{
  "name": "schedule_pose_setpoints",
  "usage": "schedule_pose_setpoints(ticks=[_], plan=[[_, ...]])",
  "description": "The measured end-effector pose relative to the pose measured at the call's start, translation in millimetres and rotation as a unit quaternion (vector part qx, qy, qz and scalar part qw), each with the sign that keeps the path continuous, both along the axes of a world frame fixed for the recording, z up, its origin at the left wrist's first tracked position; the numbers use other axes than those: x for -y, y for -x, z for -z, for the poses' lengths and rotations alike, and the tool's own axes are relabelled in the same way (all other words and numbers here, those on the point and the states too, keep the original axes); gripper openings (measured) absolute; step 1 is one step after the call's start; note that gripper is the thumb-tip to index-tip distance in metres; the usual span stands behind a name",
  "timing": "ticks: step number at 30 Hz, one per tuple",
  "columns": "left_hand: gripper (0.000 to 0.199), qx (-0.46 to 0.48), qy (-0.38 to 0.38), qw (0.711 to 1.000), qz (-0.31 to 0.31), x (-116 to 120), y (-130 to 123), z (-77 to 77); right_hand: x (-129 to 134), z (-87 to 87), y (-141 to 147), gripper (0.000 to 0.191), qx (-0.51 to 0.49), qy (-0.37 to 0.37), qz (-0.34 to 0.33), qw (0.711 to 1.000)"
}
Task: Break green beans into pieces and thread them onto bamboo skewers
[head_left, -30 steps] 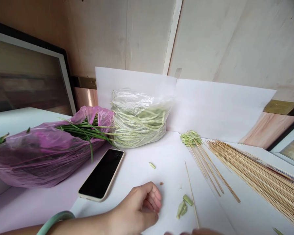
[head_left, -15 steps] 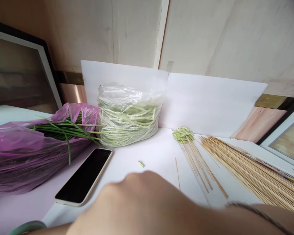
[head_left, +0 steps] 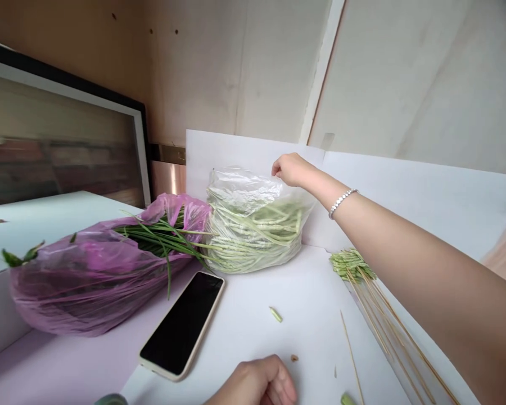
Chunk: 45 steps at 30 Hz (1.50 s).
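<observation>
My right hand (head_left: 292, 169) reaches across from the right, a beaded bracelet (head_left: 342, 203) on its wrist. Its fingers are pinched together at the top edge of a clear plastic bag (head_left: 244, 188) that holds long green beans (head_left: 253, 242). Low in the frame, my left hand (head_left: 259, 382) is curled above the white surface, with nothing visible in its fingers; the lower part is cut off. Near it lie a short cut piece of bean (head_left: 275, 314), a small brown bit (head_left: 294, 358) and a thin stick (head_left: 351, 354).
A phone (head_left: 183, 326) lies left of centre. Beyond it is a purple bag (head_left: 88, 287) with green stalks (head_left: 164, 233). Under my right forearm, skewers (head_left: 388, 332) carry bundled cut beans (head_left: 351, 263). White sheets (head_left: 425, 185) stand along the wall. A green rounded edge (head_left: 112, 399) shows at the bottom.
My right hand has moved from the near foreground up to the clear bag's top edge. My left hand now shows at the bottom. The view has shifted left, and the loose skewer pile is out of sight.
</observation>
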<state>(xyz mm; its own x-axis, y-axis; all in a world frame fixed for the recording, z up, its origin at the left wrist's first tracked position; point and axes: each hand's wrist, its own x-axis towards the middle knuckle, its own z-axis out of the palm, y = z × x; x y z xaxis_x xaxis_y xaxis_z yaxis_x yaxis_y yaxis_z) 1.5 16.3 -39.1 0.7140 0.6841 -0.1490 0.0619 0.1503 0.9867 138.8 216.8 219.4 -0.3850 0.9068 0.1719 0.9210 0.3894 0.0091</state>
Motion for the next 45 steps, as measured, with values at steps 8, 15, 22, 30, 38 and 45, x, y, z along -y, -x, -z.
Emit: schedule_pose_setpoints(ticks=[8, 15, 22, 30, 38, 45], plan=[[0.014, -0.071, 0.075, 0.993, -0.053, 4.3, -2.3, -28.0, -37.0, 6.8, 8.4, 0.027, 0.008, 0.184, 0.006, 0.983], [0.013, -0.062, 0.073, 0.995, -0.038, 6.9, -2.6, -32.6, -28.7, 34.0, 43.4, 0.029, 0.019, 0.347, -0.026, 0.937], [0.018, -0.016, 0.023, 1.0, -0.01, 5.7, -3.1, -13.3, -17.0, 37.6, 60.3, 0.029, -0.008, 0.342, -0.069, 0.937], [0.024, -0.007, -0.015, 1.0, 0.005, 3.9, -6.8, -3.2, -1.9, 49.0, 77.0, 0.028, 0.075, 0.318, -0.012, 0.945], [0.03, -0.022, -0.028, 0.999, 0.022, 6.1, -2.1, -14.5, 0.8, 22.1, 58.2, 0.029, 0.075, 0.138, 0.045, 0.987], [0.03, -0.027, -0.043, 0.998, 0.019, 7.0, -2.1, -16.0, 3.1, -22.4, 25.0, 0.028, 0.06, -0.017, 0.105, 0.992]])
